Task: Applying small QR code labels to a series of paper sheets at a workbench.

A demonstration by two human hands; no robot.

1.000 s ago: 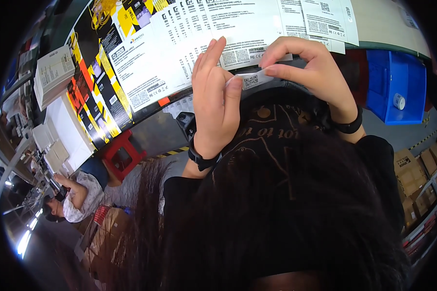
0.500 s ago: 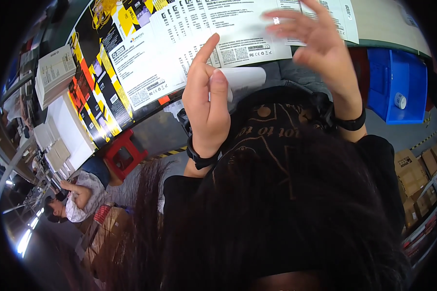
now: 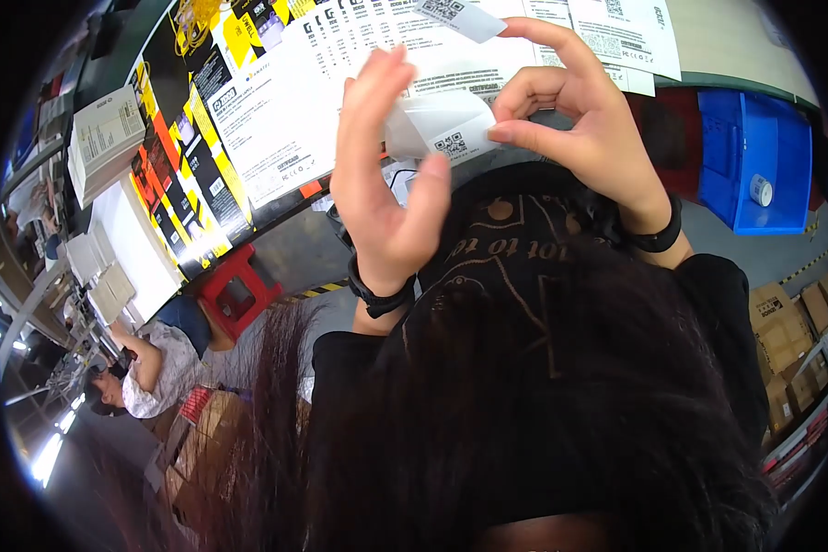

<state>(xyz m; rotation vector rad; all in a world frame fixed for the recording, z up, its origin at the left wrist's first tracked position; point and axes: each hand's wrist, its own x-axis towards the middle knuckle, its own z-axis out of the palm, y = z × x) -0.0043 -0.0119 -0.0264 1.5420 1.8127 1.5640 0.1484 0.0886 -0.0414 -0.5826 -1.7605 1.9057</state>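
Curling near the upper centre of the frame, the white label strip [image 3: 460, 112] looks light, limp and easily creased; we judge its edges the safest hold. Our right hand [image 3: 593, 133] pinches its right end, a label [image 3: 460, 18] at the index fingertip. Our left hand [image 3: 374, 198] spreads its fingers alongside; printed sheets [image 3: 290, 115] lie beyond.

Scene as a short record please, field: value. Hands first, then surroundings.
right hand: thumb at the edge of a white strip; label at index fingertip
left hand: open, blurred, beside the strip; contact unclear
printing: square code on both strip and label
ahead: overlapping printed sheets
far left: paper stack
far right: blue bin, white cylinder inside
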